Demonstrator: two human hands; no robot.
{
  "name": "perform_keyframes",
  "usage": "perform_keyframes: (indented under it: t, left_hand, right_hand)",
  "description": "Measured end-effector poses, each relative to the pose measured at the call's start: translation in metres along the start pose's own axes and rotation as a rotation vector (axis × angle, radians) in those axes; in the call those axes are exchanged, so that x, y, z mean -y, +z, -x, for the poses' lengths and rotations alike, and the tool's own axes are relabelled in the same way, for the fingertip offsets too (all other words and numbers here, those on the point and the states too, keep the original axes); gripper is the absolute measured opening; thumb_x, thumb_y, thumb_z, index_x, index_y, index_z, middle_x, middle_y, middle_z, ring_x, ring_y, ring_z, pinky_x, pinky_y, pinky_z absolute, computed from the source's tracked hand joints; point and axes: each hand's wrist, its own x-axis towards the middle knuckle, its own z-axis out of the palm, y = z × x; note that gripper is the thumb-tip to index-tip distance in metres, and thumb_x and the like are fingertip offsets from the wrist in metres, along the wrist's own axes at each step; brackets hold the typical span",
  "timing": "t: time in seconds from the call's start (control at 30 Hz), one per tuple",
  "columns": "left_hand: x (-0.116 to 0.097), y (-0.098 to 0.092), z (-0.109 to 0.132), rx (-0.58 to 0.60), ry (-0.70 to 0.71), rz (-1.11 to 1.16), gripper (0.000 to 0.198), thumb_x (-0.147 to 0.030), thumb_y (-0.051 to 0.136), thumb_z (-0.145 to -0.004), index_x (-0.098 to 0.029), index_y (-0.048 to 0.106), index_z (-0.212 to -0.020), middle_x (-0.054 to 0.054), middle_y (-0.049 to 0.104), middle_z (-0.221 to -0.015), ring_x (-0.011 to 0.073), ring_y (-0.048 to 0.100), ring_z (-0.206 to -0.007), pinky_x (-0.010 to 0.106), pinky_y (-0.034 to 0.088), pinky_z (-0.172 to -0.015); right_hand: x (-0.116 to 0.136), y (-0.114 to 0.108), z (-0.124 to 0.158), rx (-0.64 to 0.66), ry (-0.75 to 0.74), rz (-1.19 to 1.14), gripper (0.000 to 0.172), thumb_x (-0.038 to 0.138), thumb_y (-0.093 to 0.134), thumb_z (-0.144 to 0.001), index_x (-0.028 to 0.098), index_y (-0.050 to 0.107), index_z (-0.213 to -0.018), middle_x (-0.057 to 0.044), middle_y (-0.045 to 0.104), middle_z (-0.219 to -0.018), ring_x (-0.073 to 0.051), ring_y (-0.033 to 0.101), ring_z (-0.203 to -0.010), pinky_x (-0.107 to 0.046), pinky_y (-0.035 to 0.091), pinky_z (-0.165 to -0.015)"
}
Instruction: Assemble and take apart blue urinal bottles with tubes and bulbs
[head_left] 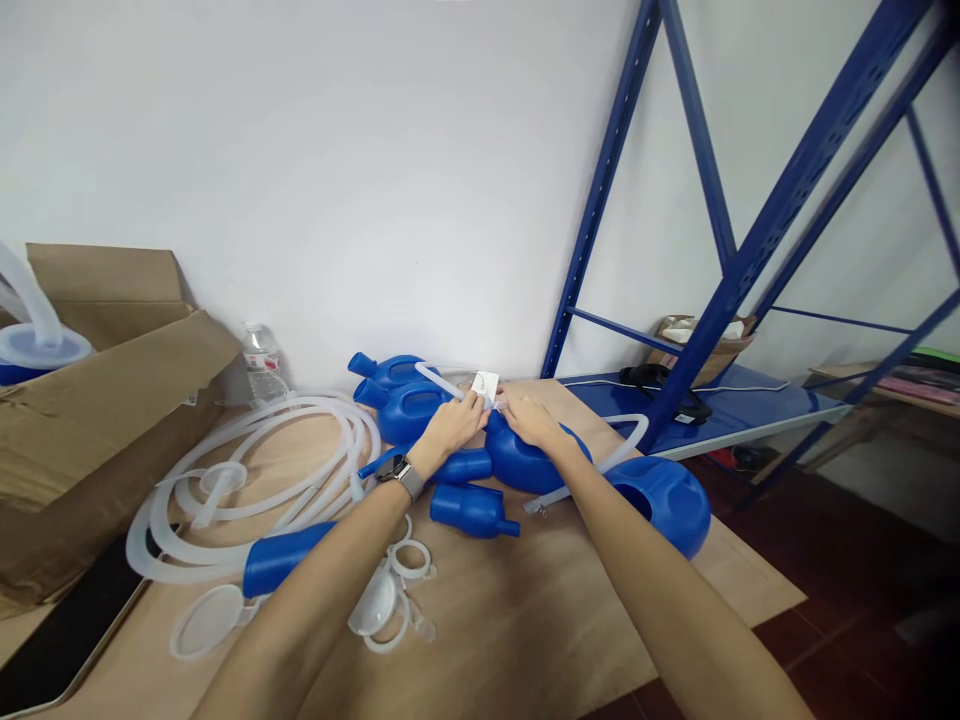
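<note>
My left hand [456, 422], with a watch [400, 474] on its wrist, pinches a small white card [485, 386] near the middle of the table. Close on its right, my right hand [529, 418] has its fingers pressed together at the card's lower edge; what they hold is too small to make out. A blue bottle [525, 462] lies just under my hands. Behind my left hand are more blue bottles [411, 412] and a white tube [439, 378]. Blue connector pieces [469, 510] rest nearer to me. Another blue bottle [671, 505] lies at the right.
Coiled clear tubing [169, 535], white lids [210, 620] and rings cover the table's left side. Beyond them stand a cardboard box [112, 420] and a water bottle [262, 365]. A blue metal rack [720, 310] rises at the right, beside the wooden table's edge [772, 590].
</note>
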Motion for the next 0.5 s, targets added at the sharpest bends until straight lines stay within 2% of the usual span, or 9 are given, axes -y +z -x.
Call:
perform_keyframes:
  t: [0.07,0.17,0.27,0.4,0.5]
  left_hand:
    - [0.002,0.003,-0.003,-0.001,0.019,-0.015,0.049,-0.038,0.025,-0.111,-0.009,0.057,-0.134,0.023,0.059,-0.128,0.0303,0.069,-0.101,0.038,0.057,-0.081]
    - [0.005,0.008,-0.006,-0.011,0.024,-0.036,0.048,-0.037,0.025,-0.111,-0.008,0.055,-0.135,0.024,0.060,-0.126,0.0289,0.071,-0.095,0.037,0.058,-0.076]
    - [0.007,0.011,-0.009,-0.024,0.028,-0.048,0.046,-0.035,0.027,-0.111,-0.007,0.056,-0.134,0.024,0.062,-0.125,0.0289,0.072,-0.094,0.037,0.059,-0.075]
    - [0.009,0.008,-0.010,-0.050,0.030,-0.048,0.046,-0.040,0.032,-0.111,-0.008,0.057,-0.132,0.022,0.064,-0.121,0.0309,0.072,-0.098,0.038,0.059,-0.078]
    - [0.004,0.005,-0.007,-0.080,-0.011,-0.033,0.053,-0.049,0.036,-0.110,-0.007,0.052,-0.139,0.023,0.064,-0.122,0.0323,0.073,-0.099,0.038,0.059,-0.076]
  right_hand:
    - [0.004,0.000,0.001,-0.030,0.044,-0.024,0.045,0.031,0.029,-0.111,0.015,0.035,-0.153,-0.019,0.072,-0.127,-0.033,0.070,-0.115,-0.038,0.047,-0.093]
    - [0.011,0.000,0.001,-0.065,0.115,-0.045,0.047,0.042,0.025,-0.112,0.017,0.041,-0.149,-0.018,0.073,-0.125,-0.033,0.070,-0.115,-0.038,0.048,-0.092]
    - [0.015,0.000,-0.001,-0.077,0.184,-0.053,0.061,0.054,0.015,-0.111,0.018,0.053,-0.140,-0.019,0.074,-0.122,-0.034,0.070,-0.114,-0.040,0.049,-0.092]
    - [0.018,-0.001,-0.004,-0.049,0.229,-0.060,0.079,0.061,0.007,-0.108,0.016,0.070,-0.120,-0.022,0.073,-0.122,-0.035,0.068,-0.118,-0.042,0.049,-0.097]
    - [0.017,-0.001,-0.008,-0.007,0.227,-0.069,0.077,0.064,0.012,-0.107,0.019,0.071,-0.126,-0.021,0.072,-0.128,-0.036,0.066,-0.122,-0.044,0.047,-0.101]
